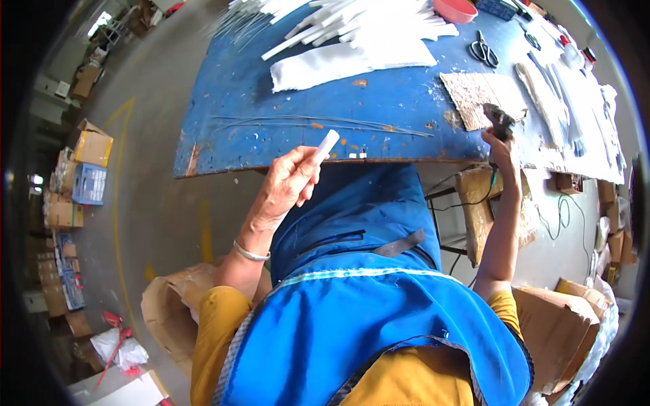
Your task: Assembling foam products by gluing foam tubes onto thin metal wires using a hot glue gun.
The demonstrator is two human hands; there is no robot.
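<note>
My left hand (290, 181) is raised at the near edge of the blue worktable (271, 128) and grips a short white stick (325, 147) that points up and to the right. My right hand (500, 145) reaches out to the table's right side and holds a dark tool (500, 122), likely a glue gun, with a cord hanging below it. The tool rests by a brown board (467, 95) crusted with dried residue. Thin metal wires (318, 123) lie along the table in front of me. I wear a blue apron over yellow sleeves.
White sticks and sheets (352, 40) are piled at the table's far side, with scissors (484, 52) and a red bowl (455, 9) beyond. Cardboard boxes (91, 145) line the floor at left. Open cartons (555, 325) stand beside my right.
</note>
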